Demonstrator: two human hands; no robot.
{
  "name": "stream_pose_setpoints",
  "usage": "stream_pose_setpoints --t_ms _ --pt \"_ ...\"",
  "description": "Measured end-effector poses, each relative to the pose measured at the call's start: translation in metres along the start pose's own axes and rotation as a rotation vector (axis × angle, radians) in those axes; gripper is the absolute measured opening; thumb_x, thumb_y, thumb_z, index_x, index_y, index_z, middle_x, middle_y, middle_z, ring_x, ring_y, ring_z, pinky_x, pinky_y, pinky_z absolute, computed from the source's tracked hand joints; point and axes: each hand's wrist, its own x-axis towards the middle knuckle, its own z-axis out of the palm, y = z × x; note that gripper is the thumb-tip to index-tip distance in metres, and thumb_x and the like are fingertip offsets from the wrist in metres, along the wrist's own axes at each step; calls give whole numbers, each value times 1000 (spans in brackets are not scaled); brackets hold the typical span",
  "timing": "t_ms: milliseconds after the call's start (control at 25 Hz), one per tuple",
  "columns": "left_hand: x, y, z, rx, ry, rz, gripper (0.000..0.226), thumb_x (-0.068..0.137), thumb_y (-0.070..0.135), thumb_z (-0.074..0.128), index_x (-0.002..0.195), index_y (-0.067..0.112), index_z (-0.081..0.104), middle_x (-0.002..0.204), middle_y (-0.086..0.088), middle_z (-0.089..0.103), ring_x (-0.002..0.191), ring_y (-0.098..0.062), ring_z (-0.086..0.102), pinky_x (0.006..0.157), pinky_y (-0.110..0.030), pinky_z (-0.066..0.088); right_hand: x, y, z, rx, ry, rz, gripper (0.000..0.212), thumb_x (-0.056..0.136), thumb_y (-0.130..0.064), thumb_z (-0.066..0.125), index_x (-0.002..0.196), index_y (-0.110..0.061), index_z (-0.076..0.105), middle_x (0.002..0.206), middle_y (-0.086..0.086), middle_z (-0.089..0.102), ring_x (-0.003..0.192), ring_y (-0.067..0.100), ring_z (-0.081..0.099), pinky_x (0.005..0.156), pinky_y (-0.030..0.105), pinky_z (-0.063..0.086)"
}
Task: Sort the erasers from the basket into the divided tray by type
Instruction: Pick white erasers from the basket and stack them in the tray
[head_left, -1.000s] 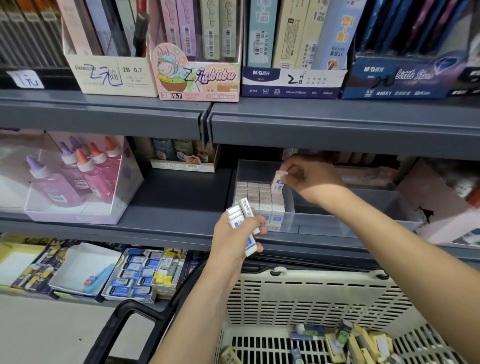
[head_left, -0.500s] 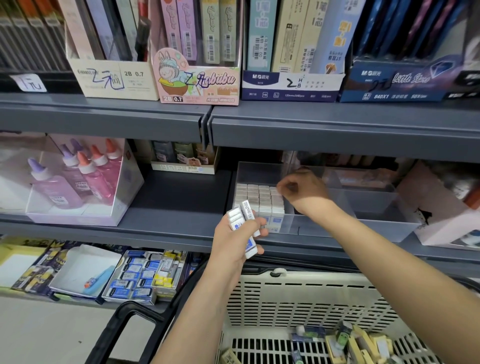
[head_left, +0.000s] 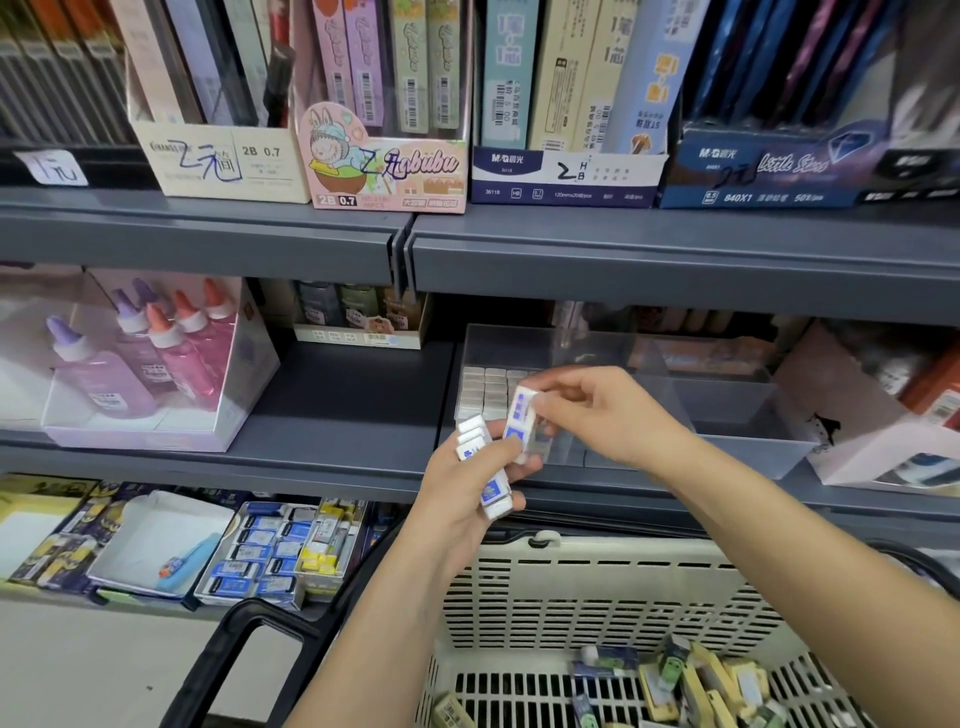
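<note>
Upper shelf (head_left: 208, 228): four display boxes of pencil leads, incl. pink cartoon box (head_left: 387, 171) and dark blue box (head_left: 769, 171). Middle shelf, left: clear case of glue bottles (head_left: 140, 364), purple and orange caps. Lower left: open boxes of blue-labelled stationery (head_left: 260, 556).

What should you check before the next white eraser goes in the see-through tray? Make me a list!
1. Right hand grips one white-and-blue eraser by its upper end: ok.
2. Left hand holds the spare erasers securely: ok.
3. The eraser matches the white ones standing in the tray's left compartment: ok.
4. Room left in that compartment: cannot tell, the hands cover its front.
5. Clear tray sits flat on the shelf: ok.
6. The eraser is free of the left hand: cannot tell, its lower end is against those fingers.
</note>
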Motion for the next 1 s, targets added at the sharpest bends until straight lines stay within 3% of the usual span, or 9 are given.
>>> stream_pose_setpoints --t_ms 80,160,320,480,640,720,800,880,1000 --pt "1 0 -1 -21 13 0 13 85 4 63 96 11 63 87 -9 73 77 -19 70 46 -24 46 -3 2 -7 60 15 30 19 91 -10 55 107 -13 65 76 -9 70 59 -3 61 67 11 49" --pt "1 -1 0 -17 29 7 11 85 3 63 91 12 63 86 -9 73 73 -17 69 46 -23 46 -7 4 -9 31 10 19 21 90 -12 58 107 -22 64 77 -9 71 66 -1 64 75 23 52" --pt "3 -3 -1 83 85 66 11 84 3 62 88 13 63 84 -5 73 67 -12 65 47 -23 46 -14 9 -12 -658 76 -211 39 81 -29 69 119 -32 60 120 -6 57 105 15 55 93 35 44" --pt "2 -4 -1 173 28 66 10 73 11 69 78 19 65 78 -2 70 64 -10 61 48 -24 44 -21 3 -8 -934 43 -437 37 78 -39 66 113 -28 65 112 -4 58 97 22 55 84 36 42" --pt "-1 -4 2 102 -35 64 15 66 15 77 74 22 67 78 -5 67 65 -12 60 48 -25 45 -21 1 -3 -775 -77 -295 30 86 -39 59 114 -30 59 94 -15 54 93 7 55 80 26 45" --pt "-3 -1 1 52 -31 79 19 64 22 83 76 21 68 78 -4 68 64 -10 60 49 -25 47 -17 1 -11 -597 -2 -222 33 85 -30 61 118 -32 56 80 -14 53 72 -5 54 67 8 41" --pt "-4 0 1 80 2 66 24 60 34 78 77 22 67 72 1 67 60 -7 60 51 -25 49 -8 4 -25 -441 128 -112 36 83 -20 62 114 -36 57 74 -12 58 55 -6 51 56 4 39" --pt "-5 0 2 130 27 39 27 58 38 76 77 23 65 65 5 62 58 -5 59 54 -29 53 1 7 -35 -278 208 24 33 78 -10 64 104 -31 61 77 -7 63 56 -2 56 55 7 43" --pt "-5 0 2 146 40 14 28 59 38 76 78 22 65 61 7 59 57 -4 59 55 -32 55 8 9 -36 -273 256 116 30 75 -8 67 101 -23 64 86 -2 64 78 18 64 70 30 54"
